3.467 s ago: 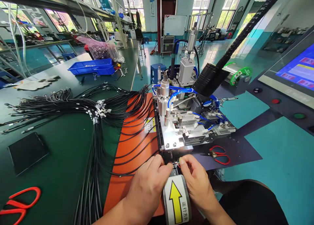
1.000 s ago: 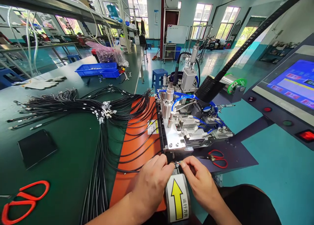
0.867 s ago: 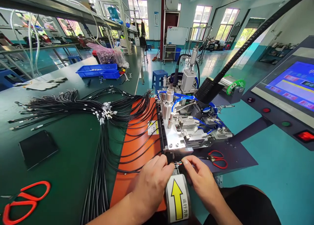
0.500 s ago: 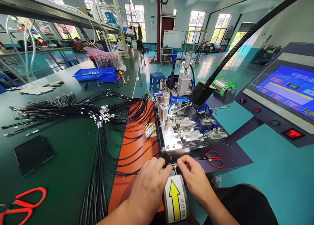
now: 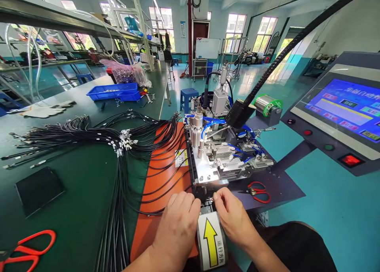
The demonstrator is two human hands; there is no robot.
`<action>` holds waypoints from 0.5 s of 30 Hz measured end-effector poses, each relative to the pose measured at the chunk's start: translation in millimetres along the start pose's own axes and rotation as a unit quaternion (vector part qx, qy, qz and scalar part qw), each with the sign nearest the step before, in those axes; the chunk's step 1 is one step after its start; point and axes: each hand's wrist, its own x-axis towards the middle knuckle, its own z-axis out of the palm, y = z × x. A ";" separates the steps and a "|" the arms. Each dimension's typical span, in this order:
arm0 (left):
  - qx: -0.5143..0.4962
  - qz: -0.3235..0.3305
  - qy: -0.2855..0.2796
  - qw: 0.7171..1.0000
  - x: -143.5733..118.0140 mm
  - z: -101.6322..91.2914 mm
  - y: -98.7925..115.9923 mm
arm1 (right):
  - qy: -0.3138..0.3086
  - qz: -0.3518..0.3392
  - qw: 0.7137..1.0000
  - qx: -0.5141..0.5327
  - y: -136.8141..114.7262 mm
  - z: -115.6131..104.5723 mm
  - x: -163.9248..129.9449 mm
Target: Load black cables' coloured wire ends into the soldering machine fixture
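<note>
My left hand is closed at the near end of the soldering machine, its fingers curled down. Whatever lies under those fingers is hidden; a black cable runs toward them from the left. Opposite it, my right hand pinches thumb and forefinger together at the end of a narrow metal track. Anything in that pinch is too small to make out. Between my wrists is a curved guide with a yellow arrow label. More black cables cross the orange plate toward the machine.
Red-handled scissors lie right of my right hand, and another pair is at the lower left. A dark flat pad and a blue tray sit on the green table. A screen panel juts in at right; a solder spool stands behind.
My left hand has shifted slightly left, and its thumb has drawn back from the track. The right hand stays pinched in nearly the same place. The view has moved slightly.
</note>
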 end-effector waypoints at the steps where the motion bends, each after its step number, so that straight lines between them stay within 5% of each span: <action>1: 0.001 -0.002 -0.001 1.000 0.2 0.0 -0.2 | -0.004 0.007 1.000 0.002 0.5 0.6 0.6; 7: -0.022 -0.033 -0.056 0.998 0.9 -1.2 0.3 | -0.019 0.049 0.998 0.019 0.6 -2.8 3.3; 11: -0.045 -0.057 -0.123 0.990 3.7 -7.3 4.3 | 0.035 0.044 0.998 -0.007 -17.5 -17.9 -19.3; 12: -0.049 -0.066 -0.141 0.987 5.1 -9.7 5.5 | 0.017 0.034 0.999 -0.009 -24.6 -19.6 -29.4; 15: -0.059 -0.084 -0.191 0.976 10.0 -18.5 9.3 | -0.171 -0.065 0.983 -0.014 -45.4 -10.4 -61.8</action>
